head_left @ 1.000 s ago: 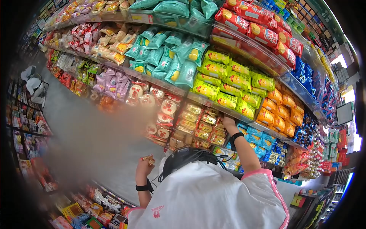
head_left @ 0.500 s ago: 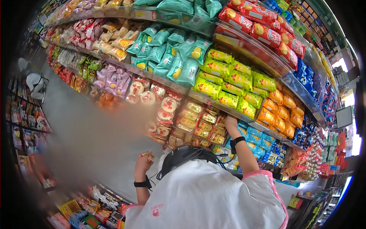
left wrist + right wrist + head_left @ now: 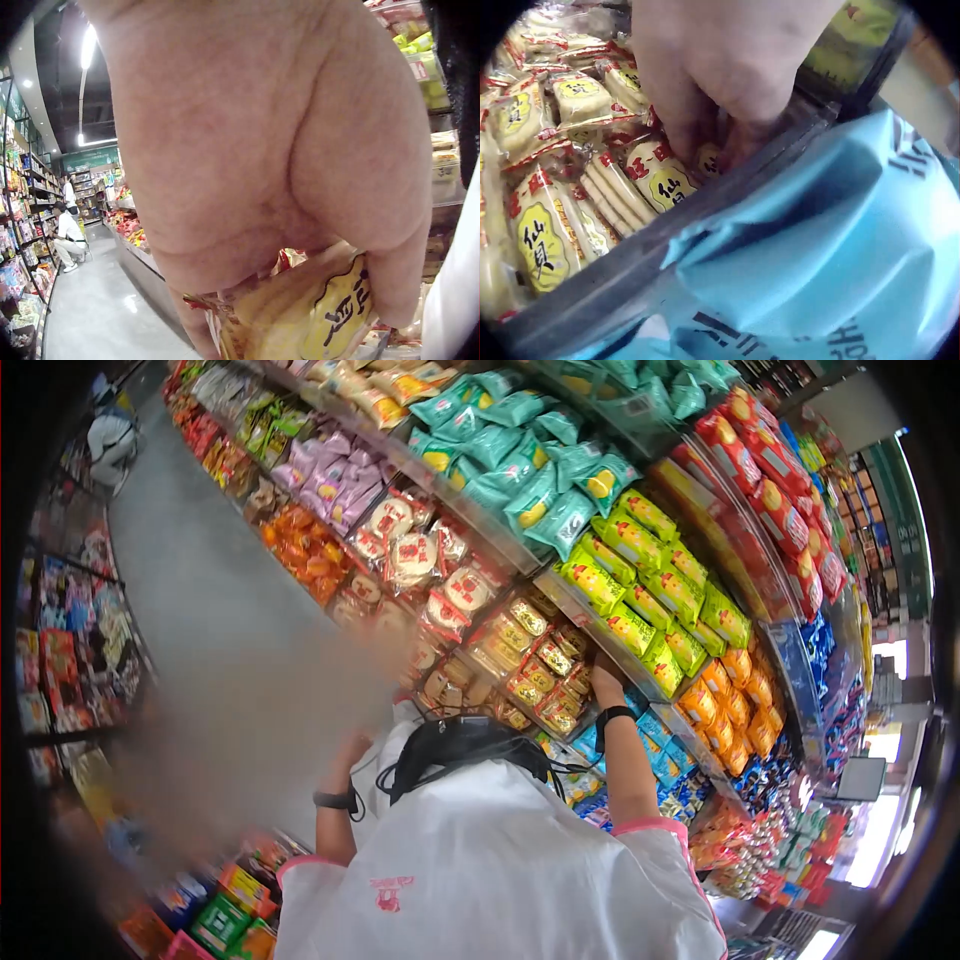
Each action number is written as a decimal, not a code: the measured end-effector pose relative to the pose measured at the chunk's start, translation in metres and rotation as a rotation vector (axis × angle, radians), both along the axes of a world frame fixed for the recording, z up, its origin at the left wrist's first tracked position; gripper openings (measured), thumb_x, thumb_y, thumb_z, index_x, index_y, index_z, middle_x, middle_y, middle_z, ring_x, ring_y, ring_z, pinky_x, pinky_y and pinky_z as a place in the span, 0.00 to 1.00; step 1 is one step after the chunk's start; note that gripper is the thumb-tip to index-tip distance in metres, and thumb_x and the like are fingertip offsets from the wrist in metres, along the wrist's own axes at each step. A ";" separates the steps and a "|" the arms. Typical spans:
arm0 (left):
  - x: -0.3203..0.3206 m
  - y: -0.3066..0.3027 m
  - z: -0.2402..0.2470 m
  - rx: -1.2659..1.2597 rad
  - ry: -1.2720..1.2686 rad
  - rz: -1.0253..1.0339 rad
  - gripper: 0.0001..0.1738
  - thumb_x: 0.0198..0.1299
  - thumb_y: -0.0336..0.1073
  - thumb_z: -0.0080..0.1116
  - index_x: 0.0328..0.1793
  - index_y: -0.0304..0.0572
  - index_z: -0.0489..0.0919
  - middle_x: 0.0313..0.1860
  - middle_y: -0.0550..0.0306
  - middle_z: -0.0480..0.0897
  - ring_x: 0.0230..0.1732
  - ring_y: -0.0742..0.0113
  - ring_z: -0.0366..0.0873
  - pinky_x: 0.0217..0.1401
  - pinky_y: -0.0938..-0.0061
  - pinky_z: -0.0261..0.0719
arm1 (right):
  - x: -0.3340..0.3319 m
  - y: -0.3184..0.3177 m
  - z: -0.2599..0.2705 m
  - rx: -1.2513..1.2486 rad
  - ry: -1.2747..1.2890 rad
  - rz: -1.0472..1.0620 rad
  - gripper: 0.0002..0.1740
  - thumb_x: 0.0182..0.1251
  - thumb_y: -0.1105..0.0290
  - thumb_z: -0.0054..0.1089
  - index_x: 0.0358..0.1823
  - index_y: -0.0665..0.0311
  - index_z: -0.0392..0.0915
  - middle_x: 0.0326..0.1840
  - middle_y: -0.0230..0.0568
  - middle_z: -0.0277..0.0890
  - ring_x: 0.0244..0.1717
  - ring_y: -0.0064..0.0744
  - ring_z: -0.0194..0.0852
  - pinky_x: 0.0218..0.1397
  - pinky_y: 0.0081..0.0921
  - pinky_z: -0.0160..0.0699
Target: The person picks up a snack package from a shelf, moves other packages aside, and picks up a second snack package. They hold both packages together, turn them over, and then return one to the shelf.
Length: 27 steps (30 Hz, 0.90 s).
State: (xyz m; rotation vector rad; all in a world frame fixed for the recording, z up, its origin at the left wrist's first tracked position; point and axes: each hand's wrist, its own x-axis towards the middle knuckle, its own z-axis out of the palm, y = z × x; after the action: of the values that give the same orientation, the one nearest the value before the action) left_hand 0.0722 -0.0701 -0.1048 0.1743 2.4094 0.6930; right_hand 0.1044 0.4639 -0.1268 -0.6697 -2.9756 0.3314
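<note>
My left hand [image 3: 270, 142] holds a clear rice cracker packet [image 3: 334, 319] with a yellow label, its fingers on one side and thumb on the other. In the head view that hand is low at left, partly behind a blurred patch. My right hand [image 3: 731, 67] reaches down into a bin of similar packets [image 3: 544, 240], at the corner by the dark divider [image 3: 622, 281]. Its thumb and fingers close around a small rice cracker packet [image 3: 709, 159], mostly hidden between them. In the head view the right hand [image 3: 607, 688] is under the green-packet shelf.
Light blue packets [image 3: 840, 247] stand just beyond the divider. Green packets [image 3: 675, 592] sit on the shelf above, with orange packets [image 3: 735, 700] to their right. Round white crackers [image 3: 412, 555] lie left of the bin. A person in white [image 3: 69, 236] crouches down the aisle [image 3: 120, 307].
The head view has turned, so the shelves appear tilted and shifted. The left hand has gone partly behind the blurred patch. My right hand stays in the bin.
</note>
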 end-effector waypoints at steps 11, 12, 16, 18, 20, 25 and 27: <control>0.018 -0.018 -0.010 0.040 0.065 0.095 0.22 0.41 0.31 0.68 0.47 0.48 0.81 0.45 0.49 0.80 0.52 0.50 0.74 0.54 0.64 0.76 | -0.006 0.023 0.026 -0.041 -0.280 -0.061 0.19 0.65 0.67 0.47 0.55 0.66 0.72 0.56 0.61 0.70 0.56 0.61 0.67 0.59 0.47 0.67; 0.017 -0.017 -0.008 0.041 0.062 0.103 0.22 0.41 0.31 0.68 0.47 0.47 0.81 0.45 0.48 0.80 0.52 0.49 0.74 0.54 0.64 0.76 | -0.006 0.024 0.027 -0.041 -0.295 -0.063 0.19 0.65 0.67 0.47 0.55 0.66 0.72 0.55 0.61 0.70 0.56 0.61 0.67 0.59 0.46 0.67; 0.015 -0.016 0.001 -0.035 0.030 0.150 0.23 0.41 0.33 0.67 0.48 0.46 0.80 0.47 0.43 0.77 0.50 0.46 0.75 0.52 0.63 0.77 | -0.009 0.025 0.030 -0.037 -0.334 -0.063 0.18 0.65 0.67 0.47 0.54 0.66 0.72 0.55 0.61 0.71 0.56 0.61 0.68 0.59 0.46 0.67; 0.015 -0.020 -0.002 -0.027 0.052 0.127 0.23 0.41 0.34 0.67 0.48 0.45 0.80 0.48 0.41 0.76 0.49 0.45 0.76 0.52 0.62 0.77 | -0.010 0.025 0.029 -0.032 -0.348 -0.064 0.18 0.65 0.67 0.47 0.54 0.66 0.72 0.55 0.61 0.71 0.56 0.61 0.68 0.58 0.46 0.68; 0.013 -0.020 -0.001 -0.027 0.055 0.136 0.23 0.41 0.34 0.67 0.48 0.44 0.80 0.48 0.41 0.76 0.49 0.45 0.76 0.52 0.63 0.77 | -0.012 0.024 0.028 -0.028 -0.352 -0.064 0.18 0.65 0.67 0.48 0.54 0.66 0.72 0.55 0.61 0.71 0.55 0.61 0.68 0.58 0.46 0.68; 0.011 -0.021 0.007 -0.038 0.038 0.151 0.23 0.41 0.33 0.67 0.48 0.43 0.80 0.49 0.40 0.75 0.49 0.45 0.76 0.53 0.64 0.77 | -0.013 0.016 0.021 -0.006 -0.359 -0.065 0.18 0.65 0.67 0.48 0.53 0.67 0.73 0.54 0.60 0.71 0.55 0.61 0.68 0.58 0.46 0.68; 0.008 -0.022 0.008 -0.039 0.009 0.129 0.23 0.40 0.33 0.68 0.48 0.43 0.80 0.50 0.41 0.75 0.50 0.46 0.75 0.54 0.65 0.76 | -0.011 0.014 0.020 -0.005 -0.368 -0.075 0.18 0.65 0.67 0.48 0.53 0.67 0.73 0.54 0.60 0.72 0.55 0.61 0.68 0.58 0.46 0.68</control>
State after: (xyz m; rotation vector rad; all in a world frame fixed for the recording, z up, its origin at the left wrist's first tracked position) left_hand 0.0806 -0.0917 -0.0972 0.0052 2.4571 0.7030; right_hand 0.0939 0.4779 -0.1065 -0.9320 -3.2799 0.2313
